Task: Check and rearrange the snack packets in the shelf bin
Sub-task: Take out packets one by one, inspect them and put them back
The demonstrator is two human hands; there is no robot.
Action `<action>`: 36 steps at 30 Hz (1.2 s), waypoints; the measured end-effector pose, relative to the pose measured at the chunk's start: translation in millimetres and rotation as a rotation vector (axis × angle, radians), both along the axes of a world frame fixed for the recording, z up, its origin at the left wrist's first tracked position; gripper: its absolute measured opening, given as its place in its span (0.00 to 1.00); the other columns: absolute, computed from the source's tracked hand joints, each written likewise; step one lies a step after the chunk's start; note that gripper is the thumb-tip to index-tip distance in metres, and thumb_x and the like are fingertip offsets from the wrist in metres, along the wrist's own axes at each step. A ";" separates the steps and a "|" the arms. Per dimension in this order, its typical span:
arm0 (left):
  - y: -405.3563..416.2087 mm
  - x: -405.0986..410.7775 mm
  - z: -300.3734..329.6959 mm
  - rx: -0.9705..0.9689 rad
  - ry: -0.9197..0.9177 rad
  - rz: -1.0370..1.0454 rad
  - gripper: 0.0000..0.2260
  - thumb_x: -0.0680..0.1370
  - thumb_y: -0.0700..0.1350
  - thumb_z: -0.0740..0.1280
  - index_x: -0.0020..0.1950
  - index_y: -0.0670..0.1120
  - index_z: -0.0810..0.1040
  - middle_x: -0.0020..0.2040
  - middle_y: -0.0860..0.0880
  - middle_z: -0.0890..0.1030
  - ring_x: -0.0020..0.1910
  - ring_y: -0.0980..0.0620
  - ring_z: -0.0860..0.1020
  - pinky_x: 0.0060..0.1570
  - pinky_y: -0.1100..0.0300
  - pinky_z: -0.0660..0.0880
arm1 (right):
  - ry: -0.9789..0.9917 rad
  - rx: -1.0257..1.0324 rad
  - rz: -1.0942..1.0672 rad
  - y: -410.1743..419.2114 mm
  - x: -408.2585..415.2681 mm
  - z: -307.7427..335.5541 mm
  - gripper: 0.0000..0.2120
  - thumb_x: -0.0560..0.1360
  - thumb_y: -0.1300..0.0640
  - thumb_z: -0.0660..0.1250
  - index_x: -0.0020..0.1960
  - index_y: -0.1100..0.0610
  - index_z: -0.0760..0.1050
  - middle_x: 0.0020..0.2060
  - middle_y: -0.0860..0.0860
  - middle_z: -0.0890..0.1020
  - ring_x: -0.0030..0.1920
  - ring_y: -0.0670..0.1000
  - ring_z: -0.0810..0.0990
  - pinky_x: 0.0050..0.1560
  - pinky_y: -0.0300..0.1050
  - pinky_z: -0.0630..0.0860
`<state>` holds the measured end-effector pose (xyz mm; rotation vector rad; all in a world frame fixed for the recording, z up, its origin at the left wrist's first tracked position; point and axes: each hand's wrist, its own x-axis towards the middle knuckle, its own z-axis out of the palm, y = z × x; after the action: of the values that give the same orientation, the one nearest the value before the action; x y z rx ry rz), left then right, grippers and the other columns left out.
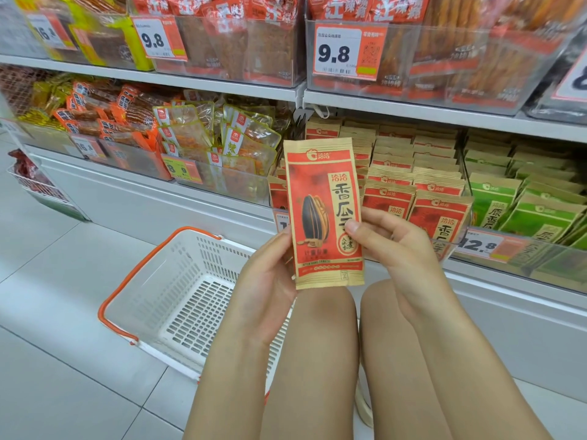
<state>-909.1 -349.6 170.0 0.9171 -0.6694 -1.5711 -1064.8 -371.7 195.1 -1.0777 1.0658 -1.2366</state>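
Upright, the packet [324,214] sits pinched between left grip [270,274] and right grip [394,242].

Both forearms reach forward over the bent knees [324,315], hands raised side by side. The left hand [270,274] cups a packet's [324,214] lower left edge, fingers curled behind it. The right hand [394,246] pinches its right edge, thumb [355,230] on the front.
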 end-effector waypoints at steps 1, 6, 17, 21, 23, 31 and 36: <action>0.5 0.5 0.7 -0.006 -0.041 0.021 0.20 0.80 0.51 0.60 0.66 0.42 0.79 0.62 0.41 0.81 0.60 0.44 0.78 0.62 0.47 0.74 | -0.001 -0.002 -0.001 0.0 -0.6 -0.2 0.13 0.71 0.62 0.70 0.56 0.58 0.80 0.45 0.52 0.86 0.44 0.46 0.84 0.41 0.34 0.77; 6.5 0.6 5.2 -0.117 -0.239 0.029 0.18 0.75 0.54 0.63 0.58 0.47 0.83 0.55 0.47 0.85 0.51 0.52 0.81 0.53 0.54 0.76 | 0.025 -0.031 -0.014 2.6 -1.1 -2.6 0.12 0.70 0.61 0.71 0.53 0.55 0.79 0.46 0.53 0.86 0.48 0.50 0.84 0.42 0.36 0.78; 7.1 -0.7 1.2 -0.170 -0.327 0.040 0.14 0.79 0.46 0.63 0.62 0.44 0.80 0.55 0.46 0.85 0.52 0.52 0.83 0.50 0.62 0.79 | 0.065 -0.047 -0.013 5.2 -3.3 -5.9 0.13 0.70 0.63 0.72 0.55 0.58 0.79 0.47 0.56 0.84 0.44 0.46 0.83 0.41 0.34 0.78; 5.1 1.1 -1.7 -0.178 -0.311 0.051 0.16 0.77 0.47 0.65 0.62 0.43 0.80 0.55 0.46 0.85 0.51 0.52 0.83 0.47 0.63 0.78 | 0.088 -0.037 -0.004 3.8 -5.6 -7.0 0.13 0.70 0.59 0.71 0.54 0.58 0.79 0.46 0.53 0.85 0.45 0.45 0.83 0.42 0.34 0.78; 2.7 3.4 -4.2 -0.179 -0.318 0.064 0.18 0.75 0.47 0.66 0.63 0.43 0.79 0.56 0.46 0.85 0.53 0.51 0.83 0.49 0.63 0.78 | 0.132 -0.046 0.003 0.3 -9.0 -3.7 0.09 0.72 0.57 0.69 0.53 0.55 0.80 0.45 0.50 0.86 0.45 0.45 0.83 0.43 0.35 0.78; -16.1 14.4 -8.8 -0.187 -0.378 0.034 0.19 0.74 0.45 0.66 0.65 0.43 0.79 0.54 0.47 0.85 0.52 0.53 0.84 0.45 0.67 0.76 | 0.423 -0.100 0.178 -40.8 -28.3 29.7 0.05 0.73 0.55 0.69 0.48 0.51 0.81 0.41 0.48 0.86 0.40 0.43 0.82 0.42 0.36 0.79; -40.6 13.4 4.7 -0.226 -0.436 0.000 0.17 0.75 0.43 0.67 0.64 0.44 0.80 0.54 0.47 0.86 0.51 0.54 0.83 0.47 0.68 0.76 | 0.482 -0.074 0.281 -65.5 -26.6 50.7 0.06 0.74 0.57 0.69 0.46 0.58 0.81 0.39 0.51 0.86 0.39 0.48 0.85 0.38 0.35 0.80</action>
<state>-895.8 -390.2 174.7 1.0959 -1.1283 -1.2703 -1091.3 -437.2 245.9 -1.5743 1.1787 -0.8133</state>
